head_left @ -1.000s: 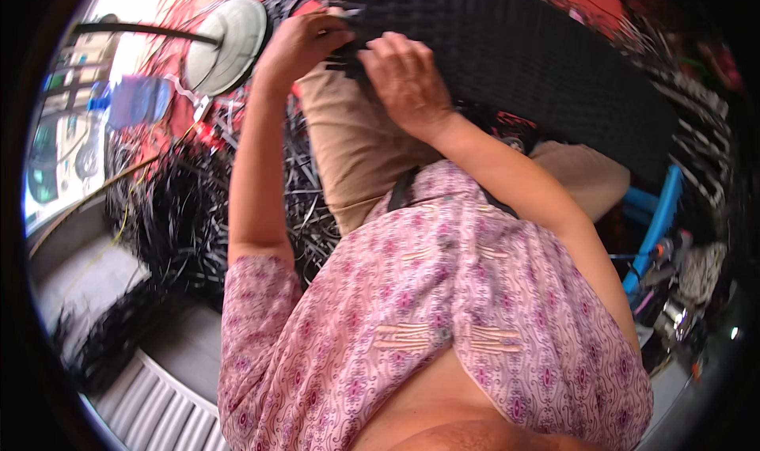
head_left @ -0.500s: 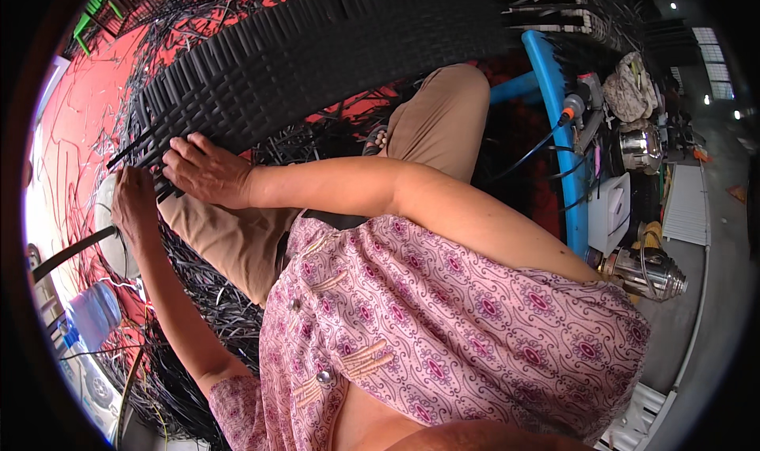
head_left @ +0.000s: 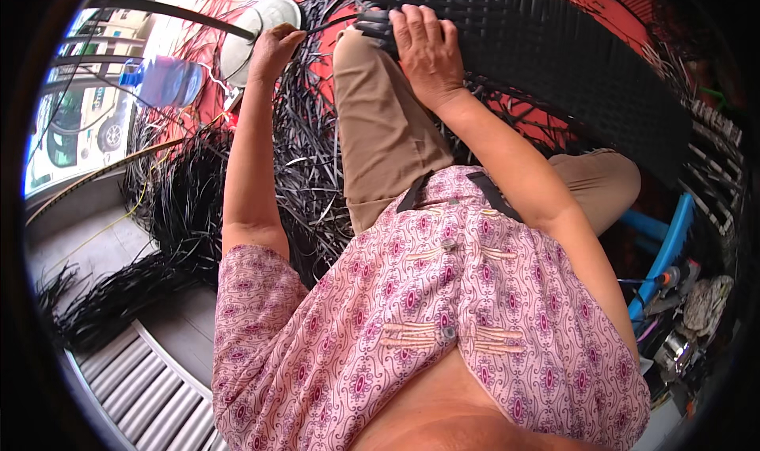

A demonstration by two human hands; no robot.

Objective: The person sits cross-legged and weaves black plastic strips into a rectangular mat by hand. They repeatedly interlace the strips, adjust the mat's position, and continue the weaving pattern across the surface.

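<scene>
A dark woven panel (head_left: 554,71) of flat black strips spans the upper right, reaching over my bent knees. Laid on its left end, where loose strip ends stick out, is my right hand (head_left: 427,59), fingers extended and slightly apart; its thumb is hidden. Off to the left, my left hand (head_left: 277,49) is closed in a pinch on a black strip (head_left: 331,24) stretched from the panel's end. A broader black band (head_left: 174,16) continues beyond that hand to the upper left; whether it is the same strip I cannot tell.
Loose black strips (head_left: 305,150) pile up beside my trouser leg. Behind my left hand stands a round pale disc-like object (head_left: 277,12), near a blue water bottle (head_left: 174,81). A blue frame (head_left: 665,269) and metal pot (head_left: 675,352) are at right; metal slats (head_left: 150,396) lie lower left.
My left hand has moved left, away from the panel's end and my right hand, with the strip now stretched between. My right hand stays on the panel. The whole view has turned.
</scene>
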